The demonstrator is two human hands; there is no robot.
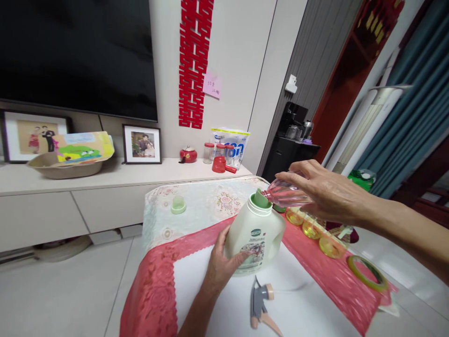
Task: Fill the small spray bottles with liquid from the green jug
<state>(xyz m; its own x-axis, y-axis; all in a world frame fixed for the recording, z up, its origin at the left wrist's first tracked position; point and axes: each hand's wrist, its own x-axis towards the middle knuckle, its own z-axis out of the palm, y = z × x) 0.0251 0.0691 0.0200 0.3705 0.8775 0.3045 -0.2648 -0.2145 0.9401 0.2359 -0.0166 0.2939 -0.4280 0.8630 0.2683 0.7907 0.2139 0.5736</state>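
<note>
My left hand (pixel 223 262) is wrapped round the lower left side of a pale green detergent jug (pixel 255 236), which stands on the white sheet with its cap off. Above the jug, my right hand (pixel 321 189) grips a clear pink plastic bottle (pixel 286 193). That bottle lies tilted nearly level, and its mouth meets the green pouring spout (pixel 261 199) in the jug's neck. Whether liquid is flowing I cannot tell. In front of the jug lies a grey and peach spray trigger head (pixel 260 302) with a thin tube. A green cap (pixel 178 204) rests on the flowered cloth behind.
Yellow clear containers (pixel 311 229) and a roll of tape (pixel 367 273) sit along the table's right side on the red cover (pixel 154 276). On the cabinet (pixel 133 173) behind stand jars, a white bag (pixel 231 146), picture frames and a tan basin (pixel 66 171).
</note>
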